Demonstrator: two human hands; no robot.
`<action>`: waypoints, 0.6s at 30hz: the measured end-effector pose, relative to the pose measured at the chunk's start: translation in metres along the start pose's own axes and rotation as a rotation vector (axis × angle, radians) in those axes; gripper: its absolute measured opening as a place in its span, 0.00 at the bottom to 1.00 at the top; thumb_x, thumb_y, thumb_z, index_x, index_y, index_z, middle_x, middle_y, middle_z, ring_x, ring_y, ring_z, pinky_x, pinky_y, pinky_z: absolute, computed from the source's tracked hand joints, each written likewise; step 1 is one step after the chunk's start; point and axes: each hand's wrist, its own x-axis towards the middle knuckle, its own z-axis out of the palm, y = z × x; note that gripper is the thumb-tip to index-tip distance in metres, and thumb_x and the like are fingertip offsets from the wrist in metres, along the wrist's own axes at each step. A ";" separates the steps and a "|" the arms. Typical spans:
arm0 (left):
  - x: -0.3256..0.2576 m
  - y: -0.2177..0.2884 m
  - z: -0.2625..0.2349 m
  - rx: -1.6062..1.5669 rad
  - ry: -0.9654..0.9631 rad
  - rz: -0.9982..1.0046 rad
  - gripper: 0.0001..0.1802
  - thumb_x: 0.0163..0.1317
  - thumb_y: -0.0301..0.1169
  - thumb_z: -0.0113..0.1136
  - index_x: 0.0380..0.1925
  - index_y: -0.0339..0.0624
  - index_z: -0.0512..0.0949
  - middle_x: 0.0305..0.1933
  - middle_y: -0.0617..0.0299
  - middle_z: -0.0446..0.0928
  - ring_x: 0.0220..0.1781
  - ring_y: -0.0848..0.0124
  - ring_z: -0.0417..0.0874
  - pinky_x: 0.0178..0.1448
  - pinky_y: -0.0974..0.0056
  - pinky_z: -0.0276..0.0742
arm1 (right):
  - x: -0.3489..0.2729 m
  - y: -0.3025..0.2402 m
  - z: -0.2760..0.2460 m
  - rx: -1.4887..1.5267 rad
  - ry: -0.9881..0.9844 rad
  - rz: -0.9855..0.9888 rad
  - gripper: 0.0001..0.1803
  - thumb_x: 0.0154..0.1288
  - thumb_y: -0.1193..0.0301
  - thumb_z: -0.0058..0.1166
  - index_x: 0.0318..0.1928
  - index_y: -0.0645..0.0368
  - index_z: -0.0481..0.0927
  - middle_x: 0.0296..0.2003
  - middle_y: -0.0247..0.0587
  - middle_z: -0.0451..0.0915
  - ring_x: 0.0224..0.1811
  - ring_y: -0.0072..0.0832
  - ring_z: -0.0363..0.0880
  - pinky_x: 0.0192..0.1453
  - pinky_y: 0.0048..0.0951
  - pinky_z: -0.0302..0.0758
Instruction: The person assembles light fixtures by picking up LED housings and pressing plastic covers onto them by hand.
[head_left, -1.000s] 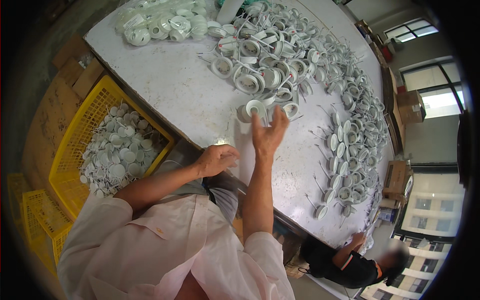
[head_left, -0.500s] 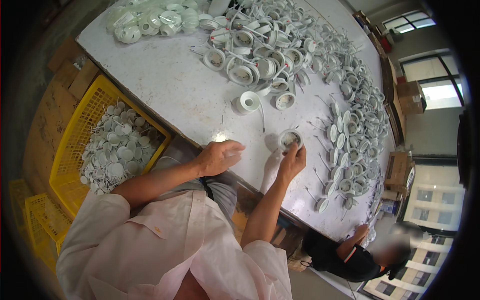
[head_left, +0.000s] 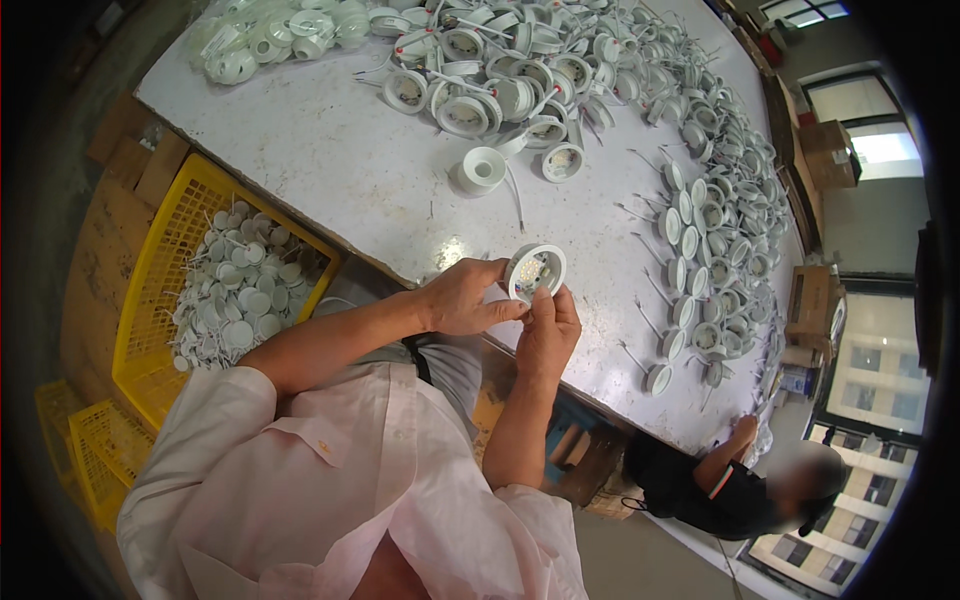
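A round white LED downlight housing [head_left: 536,268] is held up between my two hands over the near edge of the table. Its open face is towards me, and a small board dotted with LEDs shows inside the rim. My left hand [head_left: 463,298] grips the left side, its thumb reaching below the ring. On the lower right my right hand [head_left: 549,328] pinches the rim, thumb and fingers by the opening. A white cup-shaped lamp part [head_left: 483,170] with a wire and another ring-shaped downlight [head_left: 562,162] lie on the table beyond my hands.
Downlights [head_left: 515,95] with wires are heaped at the far side, and more [head_left: 690,245] line the right. Bagged white parts [head_left: 285,35] lie far left. A yellow basket [head_left: 150,290] of white discs [head_left: 240,290] stands left. Another person [head_left: 700,490] is at the lower right.
My right hand has brought the downlight left, towards my left hand. My left hand has moved right and closed on its edge. The view has shifted slightly.
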 end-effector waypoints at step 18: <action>-0.035 -0.004 -0.038 -0.651 0.249 -0.478 0.17 0.68 0.26 0.48 0.55 0.32 0.68 0.47 0.55 0.76 0.33 0.71 0.83 0.23 0.75 0.71 | 0.035 0.011 0.034 -0.662 -0.029 -0.235 0.15 0.61 0.69 0.60 0.45 0.67 0.79 0.24 0.37 0.80 0.24 0.19 0.73 0.32 0.23 0.72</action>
